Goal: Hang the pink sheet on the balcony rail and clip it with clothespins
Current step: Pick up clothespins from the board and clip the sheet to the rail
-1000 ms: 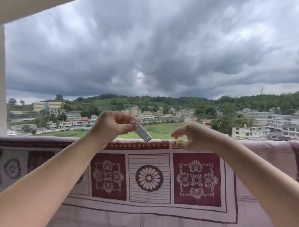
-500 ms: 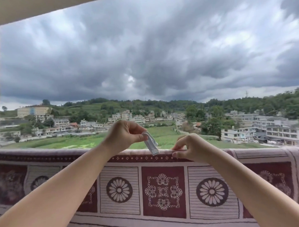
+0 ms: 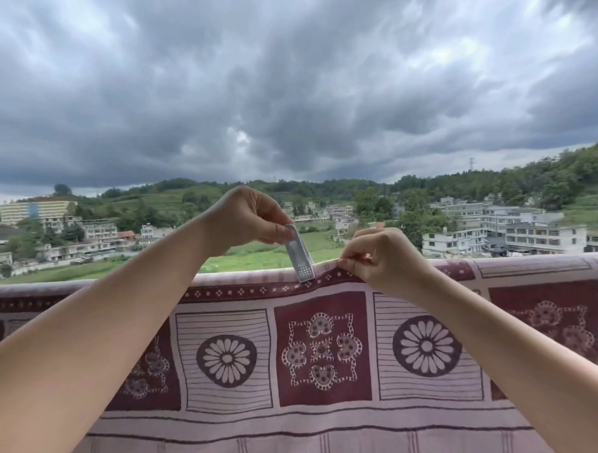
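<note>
My left hand (image 3: pixel 242 216) pinches a grey clothespin (image 3: pixel 299 257) onto the pink sheet (image 3: pixel 327 427); my right hand (image 3: pixel 381 257) pinches the sheet's fold, the rail hidden beneath.

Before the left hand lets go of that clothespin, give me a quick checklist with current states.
1. Pink sheet draped over the balcony rail: ok.
2. Clothespin upright, lower end down at the sheet's top edge: ok.
3. Left hand pinching the clothespin's top: ok.
4. Right hand pinching the fabric beside the clothespin: ok.
5. Clothespin jaws astride both fabric and rail: cannot tell, far side hidden.
6. Other clothespins already along the edge: none visible, not ok.
</note>
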The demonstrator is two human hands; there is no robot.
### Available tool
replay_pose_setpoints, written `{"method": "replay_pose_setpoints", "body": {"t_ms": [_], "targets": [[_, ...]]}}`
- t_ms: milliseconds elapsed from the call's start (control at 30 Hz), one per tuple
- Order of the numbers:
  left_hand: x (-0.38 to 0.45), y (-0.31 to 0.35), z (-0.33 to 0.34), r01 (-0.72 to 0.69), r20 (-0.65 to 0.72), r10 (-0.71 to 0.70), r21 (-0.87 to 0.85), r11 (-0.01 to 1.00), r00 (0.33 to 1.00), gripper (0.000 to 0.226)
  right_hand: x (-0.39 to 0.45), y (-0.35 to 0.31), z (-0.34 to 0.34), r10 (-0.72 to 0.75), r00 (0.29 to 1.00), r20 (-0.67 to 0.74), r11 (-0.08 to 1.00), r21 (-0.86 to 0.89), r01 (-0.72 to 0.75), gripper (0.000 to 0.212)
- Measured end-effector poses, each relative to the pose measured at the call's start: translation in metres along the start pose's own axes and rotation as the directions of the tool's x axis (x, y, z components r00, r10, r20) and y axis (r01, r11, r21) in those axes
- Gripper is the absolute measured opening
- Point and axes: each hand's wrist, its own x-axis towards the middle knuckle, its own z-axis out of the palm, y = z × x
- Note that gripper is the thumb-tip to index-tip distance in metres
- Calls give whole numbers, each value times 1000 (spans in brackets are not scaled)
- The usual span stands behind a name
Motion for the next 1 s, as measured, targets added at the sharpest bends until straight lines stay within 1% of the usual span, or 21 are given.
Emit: {"method": "replay_pose_setpoints", "body": {"t_ms": [100,200,300,367,533,667,700,767,867,933,1000], "targets": [[6,-2,2,25,55,-26,13,1000,998,9,-1,-1,3,15,997,-69,1000,-15,-16,10],[7,-6,1,43,85,-42,-16,999,996,10,-2,-3,6,24,992,-123,1000,-10,-25,9],[5,-9,-10,34,39,-30,-123,992,999,8,0,-2,7,41,985,-166,999,-18,-44,8],[5,-11,-14,21,21,-18,-180,983,1000,7,1,-4,8,58,988,-144,998,-20,-62,8],[12,-15,4,10,91,2,-128,992,996,16,1,-8,7,76,990,-120,997,-8,-78,9],[20,-10,3,21,135,-15,-42,999,991,9,1,-7,7,86,986,-140,996,-22,-90,9],[22,-8,2,15,144,-13,-12,1000,989,7,1,-7,7,94,988,-124,995,-23,-97,10],[24,-4,4,4,159,-11,43,999,987,6,2,-6,5,112,993,-49,993,-26,-113,11],[26,2,6,3,181,-20,93,996,983,6,2,-4,1,119,992,36,993,-17,-118,11],[25,2,8,-10,171,-9,108,994,985,5,2,-3,2,109,994,28,994,-26,-108,11],[24,0,11,-29,146,13,103,994,989,4,0,-3,4,90,996,-23,995,-30,-91,11]]}}
